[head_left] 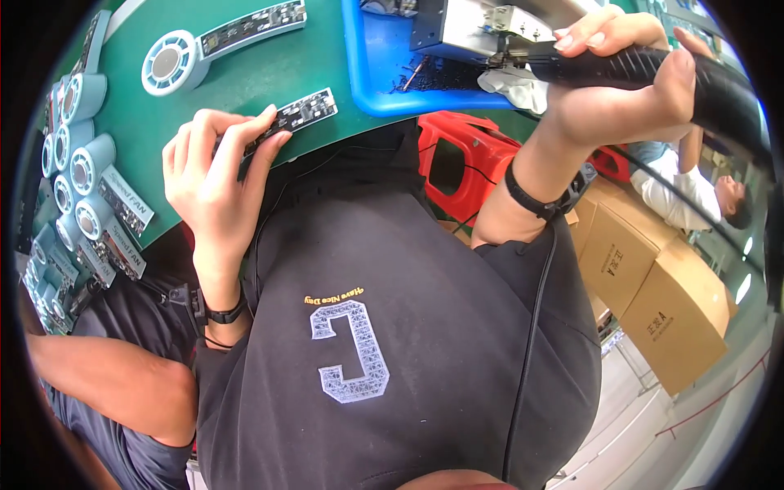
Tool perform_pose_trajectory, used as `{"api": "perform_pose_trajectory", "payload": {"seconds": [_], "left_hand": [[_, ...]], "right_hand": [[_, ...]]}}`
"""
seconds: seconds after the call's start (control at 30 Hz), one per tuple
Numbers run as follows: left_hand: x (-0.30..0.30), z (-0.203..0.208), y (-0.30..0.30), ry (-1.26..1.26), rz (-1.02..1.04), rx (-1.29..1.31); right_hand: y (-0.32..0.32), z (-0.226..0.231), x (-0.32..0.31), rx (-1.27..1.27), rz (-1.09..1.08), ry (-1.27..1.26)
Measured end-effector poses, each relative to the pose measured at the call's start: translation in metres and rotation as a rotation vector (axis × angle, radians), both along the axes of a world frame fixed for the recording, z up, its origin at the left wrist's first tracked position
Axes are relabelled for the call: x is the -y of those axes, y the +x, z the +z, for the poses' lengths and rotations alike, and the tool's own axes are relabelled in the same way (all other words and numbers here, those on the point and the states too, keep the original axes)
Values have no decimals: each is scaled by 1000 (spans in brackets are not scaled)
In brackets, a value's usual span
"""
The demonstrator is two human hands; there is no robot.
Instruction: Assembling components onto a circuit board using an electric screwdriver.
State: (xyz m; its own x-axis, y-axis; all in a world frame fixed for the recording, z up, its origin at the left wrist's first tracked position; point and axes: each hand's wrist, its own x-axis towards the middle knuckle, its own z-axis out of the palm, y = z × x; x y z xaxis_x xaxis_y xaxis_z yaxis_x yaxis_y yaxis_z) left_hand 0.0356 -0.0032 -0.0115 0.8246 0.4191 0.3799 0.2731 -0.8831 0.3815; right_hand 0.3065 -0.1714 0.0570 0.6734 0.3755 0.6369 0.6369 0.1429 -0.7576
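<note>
Head view: the left hand [214, 163] grasps a board [309, 109], pinching it between thumb and fingertips just above the near edge of the green table [253, 86]. The board slants, its populated far end sticking out from the fingers and its other end hidden in the grip. The right hand [616, 114] is wrapped around a black hose [600, 69], thumb on the near side, fingers over the far side. The hose's end lies close to the fittings of a metal machine [465, 28] standing in a blue tray [356, 61]; whether the two touch, I cannot tell. A white cloth [516, 88] lies just below that spot, with dark scraps in the tray beside it.

As for progress, one fan [167, 62] rests on the table beyond the left hand, a board seated along its handle with its parts exposed. More fans [86, 168] are crowded together at the left, several with panels along their handles; the farthest are too small to judge. The held board shows no fan joined to it, so I would judge this piece unfinished, with the fan on the table further along but perhaps not closed up. Whether the board's connections are made cannot be seen. The board and the machine are well apart.
</note>
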Motion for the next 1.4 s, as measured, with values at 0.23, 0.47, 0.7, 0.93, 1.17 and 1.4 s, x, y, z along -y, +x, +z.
{"api": "perform_pose_trajectory", "payload": {"seconds": [0.23,0.47,0.7,0.93,1.17,1.4], "left_hand": [[-3,-6,-2,-7,4,41],[-5,-12,-4,-5,0,113],[-6,-16,-7,11,9,136],[-6,-19,-7,5,-3,151],[-2,-2,-2,1,-5,126],[-2,-3,-2,0,5,127]], "right_hand": [[-65,-9,-22,-186,334,395],[-109,-28,-49,-47,357,294],[-121,-39,-57,-25,243,132],[-123,-41,-59,-15,228,106],[-126,-39,-59,27,196,84],[-125,-42,-62,-30,226,135]]}}
